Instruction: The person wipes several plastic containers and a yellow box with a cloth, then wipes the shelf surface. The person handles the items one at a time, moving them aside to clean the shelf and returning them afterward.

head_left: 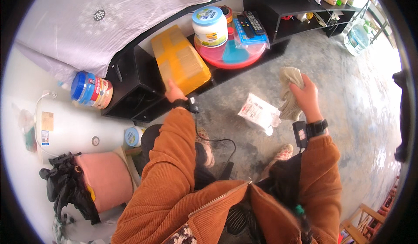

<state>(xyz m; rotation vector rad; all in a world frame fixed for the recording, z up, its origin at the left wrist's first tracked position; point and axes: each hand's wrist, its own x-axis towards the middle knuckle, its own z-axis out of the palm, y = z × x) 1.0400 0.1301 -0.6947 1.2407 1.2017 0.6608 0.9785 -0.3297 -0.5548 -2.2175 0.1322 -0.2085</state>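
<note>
My right hand (306, 97) is closed around a crumpled beige-grey cloth (290, 87), held up over the floor on the right. At the near left edge of a box wrapped in yellow tape (180, 59), my left hand (175, 92) grips its side; part of the fingers is hidden. The box lies slantwise on the low black cabinet (137, 78). Between my hands, a white plastic packet with red print (257, 112) is on the grey floor, nearer the cloth.
Right of the box, a white jar with a blue lid (209, 28) and remote controls (254, 23) rest on a round red-rimmed container (207, 57). A blue-lidded plastic jar (91, 89) stands at left, above a pink bin (106, 181). A large water bottle (358, 38) is far right.
</note>
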